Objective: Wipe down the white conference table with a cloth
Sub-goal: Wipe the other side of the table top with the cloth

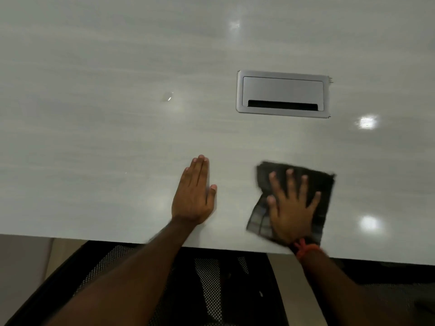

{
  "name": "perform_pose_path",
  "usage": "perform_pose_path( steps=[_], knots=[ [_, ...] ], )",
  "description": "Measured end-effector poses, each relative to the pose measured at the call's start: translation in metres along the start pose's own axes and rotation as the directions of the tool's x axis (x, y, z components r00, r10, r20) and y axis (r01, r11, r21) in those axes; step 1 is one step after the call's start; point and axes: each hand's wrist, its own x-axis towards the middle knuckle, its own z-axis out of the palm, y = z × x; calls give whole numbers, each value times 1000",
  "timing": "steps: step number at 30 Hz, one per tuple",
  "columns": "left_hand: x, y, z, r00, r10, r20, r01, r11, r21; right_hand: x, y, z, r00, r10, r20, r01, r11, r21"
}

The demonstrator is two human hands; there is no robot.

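We look down on a big white tabletop (94, 137) that fills most of what we see. It is shiny, with bright spots of light on it. Below its near edge, at 6 o'clock, there is a black mesh chair (207, 278).

At about 1 o'clock a grey metal cable box (282, 94) sits flat in the tabletop, with a dark slot along its near side.

At 4 o'clock from the middle lies a dark cloth (322, 184), close to the near edge. It looks a bit blurry. Our right hand (290, 212) lies flat on top of it, its fingers (290, 182) spread wide and pressing down, not curled around it. A red band (306, 249) goes around that wrist.

At 9 o'clock from the cloth, a little apart, our left hand (193, 196) rests flat on the bare tabletop, fingers straight and close together, holding nothing.

At 11 o'clock from the left hand, well apart, there is a small wet spot (167, 97).
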Motion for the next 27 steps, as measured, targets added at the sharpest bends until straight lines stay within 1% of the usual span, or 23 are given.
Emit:
perform_pose_path(
  steps=[1, 2, 3, 4, 5, 6, 7, 8, 9, 10, 11, 12, 13, 14, 15, 16, 18, 19, 20, 22, 23, 24, 27],
  knots=[
    [0, 0, 0, 1000, 6, 6, -6, 1000, -1, 14, -4, 0, 990, 142, -12, -142, 989, 34],
    [0, 0, 0, 1000, 10, 14, -10, 1000, -5, 24, -17, -1, 968, 251, -4, -250, 966, 62],
    [0, 0, -1, 1000, 9, 20, -9, 1000, -15, 27, -36, -2, 955, 298, -4, -297, 952, 74],
    [0, -1, -2, 1000, 2, 26, -1, 999, -42, 23, -56, -2, 963, 270, -3, -269, 960, 71],
    [0, -1, -5, 1000, -4, 30, 7, 995, -95, 12, -70, 2, 988, 151, 19, -152, 988, 42],
    [0, -4, -7, 1000, -3, 28, 8, 986, -168, -5, -74, 6, 998, -24, 55, 24, 1000, -12],
    [0, -7, -11, 1000, 6, 23, 0, 970, -242, -21, -67, 7, 976, -200, 88, 206, 977, -62],
    [0, -13, -16, 1000, 23, 20, -16, 956, -294, -30, -51, 5, 939, -319, 127, 330, 940, -83],
    [1, -23, -22, 999, 39, 7, -35, 950, -311, -32, -34, 2, 920, -367, 137, 380, 921, -89],
    [1, -37, -30, 999, 39, -17, -42, 954, -296, -28, -19, -1, 938, -324, 123, 336, 937, -95],
    [3, -52, -38, 998, 24, -51, -37, 966, -256, -19, -12, -5, 971, -213, 105, 222, 972, -79],
    [5, -70, -48, 996, 7, -89, -25, 980, -199, -5, -14, -6, 995, -68, 75, 72, 996, -49],
    [8, -89, -56, 993, -4, -119, -12, 990, -138, 12, -25, -4, 996, 72, 45, -72, 997, -8],
    [10, -108, -63, 991, -16, -135, 5, 997, -81, 25, -48, -2, 986, 167, 28, -168, 985, 29],
    [9, -127, -69, 990, -37, -135, 34, 999, -29, 32, -78, 0, 978, 206, 20, -207, 977, 46],
    [8, -143, -73, 991, -69, -116, 72, 997, 15, 32, -110, 3, 984, 180, 3, -180, 983, 41],
    [5, -165, -77, 988, -141, -57, 145, 988, 60, 11, -164, 14, 1000, -12, -1, 12, 1000, -3],
    [3, -171, -78, 986, -165, -25, 167, 984, 67, -5, -180, 19, 993, -114, 16, 115, 993, -22],
    [1, -175, -77, 985, -175, 2, 175, 982, 74, -21, -188, 21, 981, -186, 48, 187, 982, -31],
    [-1, -175, -74, 985, -171, 20, 168, 982, 87, -29, -182, 20, 968, -236, 81, 239, 970, -32],
    [-1, -174, -73, 985, -170, 15, 168, 982, 87, -16, -174, 18, 974, -216, 68, 218, 976, -26],
    [-1, -173, -72, 985, -170, 2, 169, 982, 80, 4, -171, 14, 987, -154, 51, 155, 988, -14],
    [-3, -173, -71, 986, -167, -16, 168, 983, 74, 98, -192, 2, 996, 89, -23, -88, 995, 51]
  ],
)
